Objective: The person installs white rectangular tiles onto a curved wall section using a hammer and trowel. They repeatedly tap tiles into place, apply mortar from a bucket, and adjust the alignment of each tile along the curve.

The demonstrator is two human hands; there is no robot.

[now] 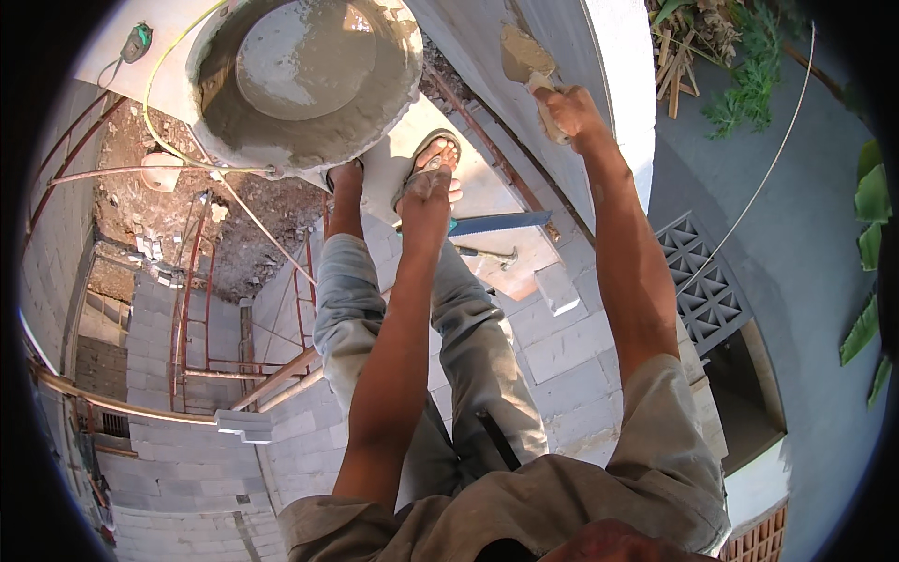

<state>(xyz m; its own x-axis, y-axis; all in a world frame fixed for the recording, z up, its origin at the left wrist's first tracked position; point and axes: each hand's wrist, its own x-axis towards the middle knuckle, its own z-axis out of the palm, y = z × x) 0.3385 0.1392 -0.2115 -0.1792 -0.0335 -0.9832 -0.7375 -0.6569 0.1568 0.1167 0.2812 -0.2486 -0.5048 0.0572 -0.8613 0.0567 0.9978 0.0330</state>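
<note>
A mortar-loaded trowel [526,58] is gripped by the right hand [569,110] against the half-plastered block wall [562,347], while the left hand [426,183] hangs slack near the still-full mortar basin [304,80].

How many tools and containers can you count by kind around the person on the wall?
Mortar tubs: 1
Trowels, held in the right hand: 1
Handsaws: 1
Hammers: 1
Total: 4
</note>
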